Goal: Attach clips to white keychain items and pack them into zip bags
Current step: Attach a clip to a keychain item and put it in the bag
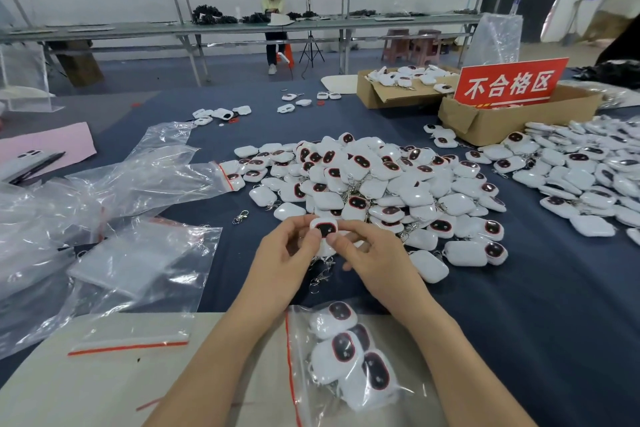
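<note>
A white keychain item (323,229) is pinched between the left hand (291,250) and right hand (360,250), apparently for clipping; bagging in the near zip bag (346,357) is judged next.

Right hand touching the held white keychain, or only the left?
Touching. Head view: right hand thumb and forefinger pinch the white keychain at its right side; left hand pinches the left.

- Left forearm (211,354) and right forearm (446,350), both bare, angle inward until the hands meet thumb tip to thumb tip.
- Left hand (287,253) pinches a white keychain item (324,228) between thumb and forefinger.
- Right hand (370,255) grips the same item, thumb beside the left thumb, other fingers curled.
</note>
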Demonstrator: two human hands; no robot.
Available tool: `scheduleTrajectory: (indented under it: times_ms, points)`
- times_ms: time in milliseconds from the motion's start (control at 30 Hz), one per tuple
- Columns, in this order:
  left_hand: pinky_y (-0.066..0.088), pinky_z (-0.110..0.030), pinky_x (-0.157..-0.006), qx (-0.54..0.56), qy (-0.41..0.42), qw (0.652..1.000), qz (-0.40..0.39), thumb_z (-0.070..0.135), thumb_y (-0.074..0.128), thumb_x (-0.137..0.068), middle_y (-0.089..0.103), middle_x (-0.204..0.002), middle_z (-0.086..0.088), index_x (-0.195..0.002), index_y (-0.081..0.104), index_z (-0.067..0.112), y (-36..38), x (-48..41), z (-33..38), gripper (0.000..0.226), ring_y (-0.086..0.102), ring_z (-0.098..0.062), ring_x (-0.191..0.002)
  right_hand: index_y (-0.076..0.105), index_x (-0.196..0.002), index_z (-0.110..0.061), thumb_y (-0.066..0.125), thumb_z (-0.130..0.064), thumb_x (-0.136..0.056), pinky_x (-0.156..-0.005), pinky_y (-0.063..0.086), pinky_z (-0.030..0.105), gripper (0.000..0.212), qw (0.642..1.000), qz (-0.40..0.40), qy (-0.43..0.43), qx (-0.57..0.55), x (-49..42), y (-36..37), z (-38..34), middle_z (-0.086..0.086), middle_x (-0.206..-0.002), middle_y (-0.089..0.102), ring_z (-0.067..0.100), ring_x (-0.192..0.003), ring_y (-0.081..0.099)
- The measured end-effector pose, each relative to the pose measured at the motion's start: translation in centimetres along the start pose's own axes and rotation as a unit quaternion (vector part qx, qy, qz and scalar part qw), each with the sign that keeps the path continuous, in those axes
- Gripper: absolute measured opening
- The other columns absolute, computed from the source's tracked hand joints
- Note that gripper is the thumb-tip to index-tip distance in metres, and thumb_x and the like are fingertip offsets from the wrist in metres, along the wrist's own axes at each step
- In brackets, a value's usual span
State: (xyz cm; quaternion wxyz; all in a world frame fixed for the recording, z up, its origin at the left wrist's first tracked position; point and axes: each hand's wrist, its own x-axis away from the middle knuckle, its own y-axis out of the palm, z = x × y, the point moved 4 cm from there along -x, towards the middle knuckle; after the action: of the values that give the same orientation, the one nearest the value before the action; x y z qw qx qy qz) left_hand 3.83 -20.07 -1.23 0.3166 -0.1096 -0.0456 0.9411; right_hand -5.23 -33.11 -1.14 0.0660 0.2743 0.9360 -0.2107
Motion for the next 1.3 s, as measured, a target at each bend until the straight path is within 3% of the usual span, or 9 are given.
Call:
scheduleTrajectory:
  times_ms: [200,267,433,633,833,1067,1200,1300]
  points:
    - [0.055,-0.028,-0.090,-0.023,0.009,0.999,-0.036,0.027,0.060,-0.102,0.076,-0.100,0.009,-0.111,0.072,0.032,0.13,0.21,0.07,0.017,0.069,-0.015,-0.098,0.069,-0.084,-0.059,0.067,-0.037,-0.095,-0.065,0.042,0.001,0.024,0.999,0.001,0.010,-0.052,-0.11,-0.34,0.33,-0.023,-0.072,0.071,-0.004,-0.062,0.066]
    - [0.055,-0.025,-0.088,-0.028,0.010,0.999,-0.043,0.026,0.060,-0.102,0.077,-0.100,0.010,-0.112,0.072,0.032,0.10,0.21,0.17,0.017,0.070,-0.012,-0.096,0.071,-0.083,-0.052,0.069,-0.036,-0.093,-0.062,0.041,0.001,0.019,0.998,0.004,0.016,-0.059,-0.15,-0.45,0.37,-0.024,-0.069,0.071,-0.006,-0.060,0.064]
    - [0.054,-0.016,-0.083,-0.019,0.010,0.998,-0.053,0.025,0.061,-0.101,0.077,-0.098,0.009,-0.113,0.073,0.030,-0.03,0.21,0.32,0.018,0.068,-0.003,-0.089,0.068,-0.084,-0.065,0.069,-0.036,-0.093,-0.059,0.043,0.005,0.030,0.998,0.002,0.005,-0.065,-0.08,-0.55,0.17,-0.024,-0.071,0.071,-0.004,-0.061,0.065]
    - [0.052,-0.013,-0.082,0.000,0.007,0.998,-0.059,0.022,0.062,-0.101,0.078,-0.099,0.008,-0.113,0.074,0.030,-0.04,0.23,0.36,0.019,0.068,-0.001,-0.089,0.069,-0.087,-0.063,0.069,-0.039,-0.093,-0.061,0.044,0.006,0.025,0.999,-0.004,0.007,-0.053,0.07,-0.56,0.19,-0.021,-0.071,0.072,-0.004,-0.063,0.065]
    - [0.048,-0.009,-0.080,0.004,0.007,0.998,-0.056,0.020,0.062,-0.100,0.078,-0.101,0.014,-0.114,0.074,0.030,0.10,0.26,0.52,0.021,0.069,0.004,-0.091,0.073,-0.092,-0.043,0.069,-0.039,-0.093,-0.060,0.043,0.009,0.006,0.997,-0.002,0.031,-0.066,0.04,-0.74,0.69,-0.013,-0.066,0.071,-0.004,-0.056,0.060]
    - [0.049,-0.011,-0.079,0.008,0.004,0.999,-0.050,0.020,0.064,-0.099,0.078,-0.097,0.010,-0.112,0.074,0.029,0.07,0.30,0.50,0.019,0.067,0.002,-0.086,0.076,-0.099,-0.037,0.068,-0.037,-0.094,-0.061,0.046,0.016,0.010,0.997,-0.007,0.035,-0.062,-0.10,-0.81,0.70,-0.011,-0.063,0.068,-0.003,-0.058,0.057]
    - [0.050,-0.011,-0.080,-0.002,0.018,0.999,-0.047,0.020,0.064,-0.099,0.077,-0.099,0.011,-0.113,0.073,0.030,0.09,0.35,0.63,0.020,0.068,0.000,-0.089,0.075,-0.095,-0.042,0.068,-0.035,-0.094,-0.060,0.045,0.011,0.011,0.997,-0.007,0.025,-0.070,-0.08,-0.74,0.37,-0.014,-0.063,0.068,-0.005,-0.059,0.058]
    - [0.053,-0.016,-0.087,-0.014,0.026,0.998,-0.064,0.017,0.067,-0.097,0.076,-0.104,0.012,-0.117,0.069,0.030,0.47,0.41,0.65,0.024,0.070,-0.006,-0.098,0.074,-0.085,-0.053,0.067,-0.034,-0.094,-0.059,0.045,0.009,0.023,0.996,0.000,0.017,-0.083,0.02,-0.73,-0.01,-0.016,-0.068,0.071,-0.004,-0.064,0.062]
